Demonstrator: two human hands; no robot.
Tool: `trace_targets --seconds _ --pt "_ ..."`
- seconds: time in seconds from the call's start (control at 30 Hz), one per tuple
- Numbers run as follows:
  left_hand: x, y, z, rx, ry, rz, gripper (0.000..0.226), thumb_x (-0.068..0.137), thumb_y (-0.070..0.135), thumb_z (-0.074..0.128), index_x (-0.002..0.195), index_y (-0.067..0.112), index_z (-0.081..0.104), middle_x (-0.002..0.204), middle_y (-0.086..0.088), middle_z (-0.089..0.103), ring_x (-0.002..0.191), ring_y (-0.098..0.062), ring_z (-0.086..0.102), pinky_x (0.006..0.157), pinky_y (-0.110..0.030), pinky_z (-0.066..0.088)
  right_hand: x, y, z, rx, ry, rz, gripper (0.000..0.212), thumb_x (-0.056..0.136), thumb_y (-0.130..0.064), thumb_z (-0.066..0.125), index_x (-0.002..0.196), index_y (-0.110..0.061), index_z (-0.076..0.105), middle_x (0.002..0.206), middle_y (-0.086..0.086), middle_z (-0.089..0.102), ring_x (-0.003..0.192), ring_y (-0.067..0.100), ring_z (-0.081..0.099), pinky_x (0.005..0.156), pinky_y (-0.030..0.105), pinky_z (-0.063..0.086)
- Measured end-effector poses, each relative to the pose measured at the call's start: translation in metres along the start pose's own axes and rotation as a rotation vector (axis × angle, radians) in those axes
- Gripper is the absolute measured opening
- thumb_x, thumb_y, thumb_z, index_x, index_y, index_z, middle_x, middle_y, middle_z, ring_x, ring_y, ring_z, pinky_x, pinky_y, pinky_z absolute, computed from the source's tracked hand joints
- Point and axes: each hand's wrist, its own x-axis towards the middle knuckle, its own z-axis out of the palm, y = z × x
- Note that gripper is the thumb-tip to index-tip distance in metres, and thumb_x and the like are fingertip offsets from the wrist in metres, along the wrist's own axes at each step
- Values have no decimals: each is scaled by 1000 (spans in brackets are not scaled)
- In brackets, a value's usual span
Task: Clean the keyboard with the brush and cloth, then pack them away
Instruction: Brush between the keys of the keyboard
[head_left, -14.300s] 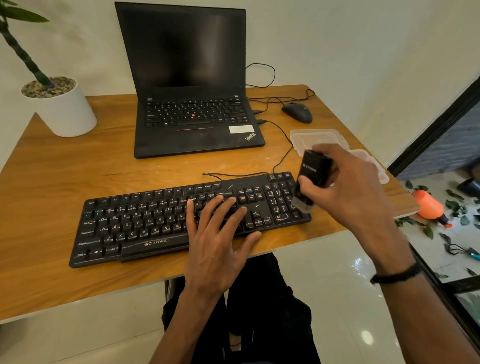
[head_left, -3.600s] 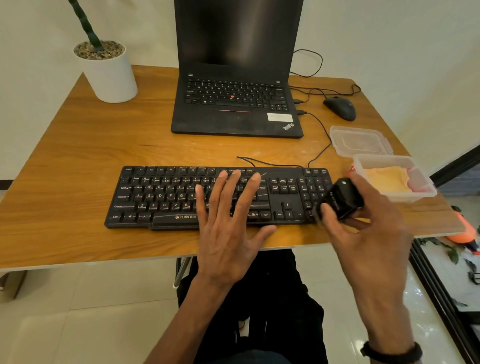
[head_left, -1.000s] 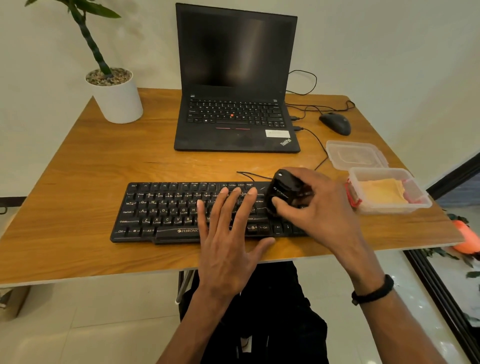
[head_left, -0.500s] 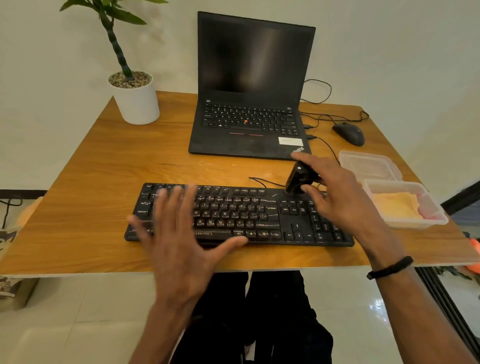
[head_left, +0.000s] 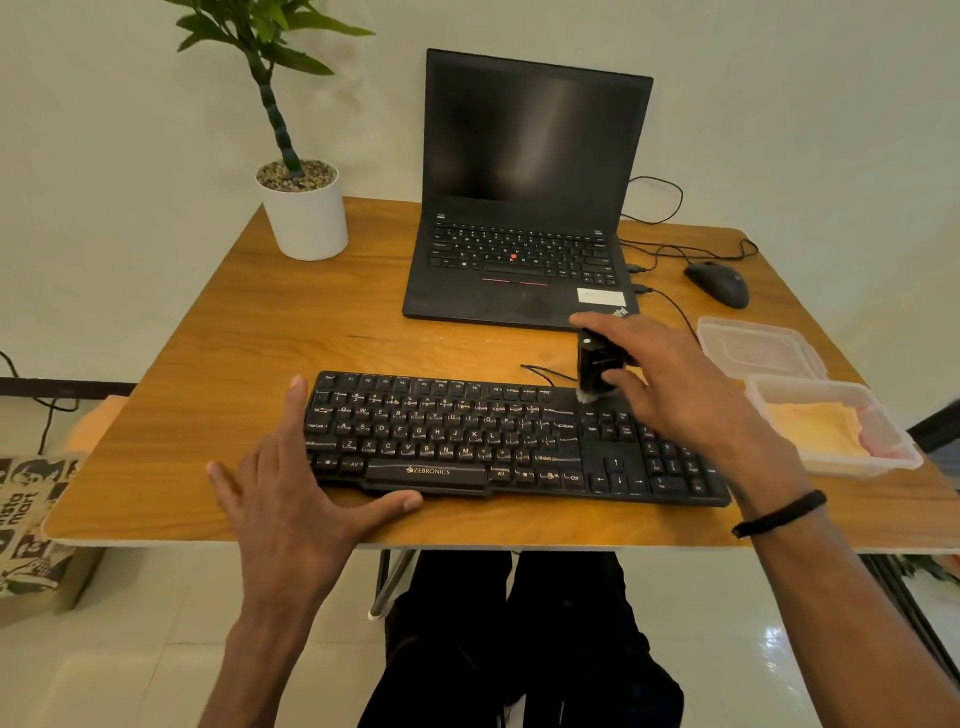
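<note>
The left hand (head_left: 296, 499) has come off the middle keys of the keyboard (head_left: 498, 441) and now lies spread flat at that keyboard's left end, thumb along its front edge. The right hand (head_left: 670, 384) has carried the brush (head_left: 595, 366) from the keyboard's right end up to its back edge, where it stands upright, bristles touching the top row.

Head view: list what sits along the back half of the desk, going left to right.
Potted plant → laptop → mouse → clear container lid.
</note>
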Motion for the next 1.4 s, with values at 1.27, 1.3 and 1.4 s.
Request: trace_targets --seconds 1.27,1.3,1.4 --pt "15 -6 6 -114 -39 73 164 37 93 74 157 48 -27 159 -12 44 148 -35 37 127 -64 12 16 -49 10 72 64 225 73 90 -11 75 152 -34 44 142 4 60 131 24 56 109 42 47" --pt "14 -6 5 -117 -40 71 164 37 93 74 157 48 -27 159 -12 44 148 -34 37 127 -63 11 22 -60 17 92 55 189 73 90 -11 75 152 -34 44 142 3 60 131 23 56 109 41 46" --pt "14 -7 5 -103 -34 77 164 38 94 74 158 46 -25 160 -9 43 148 -33 37 127 -64 14 42 -94 38 141 56 74 71 91 -10 74 151 -34 45 139 3 61 128 21 57 108 37 47"
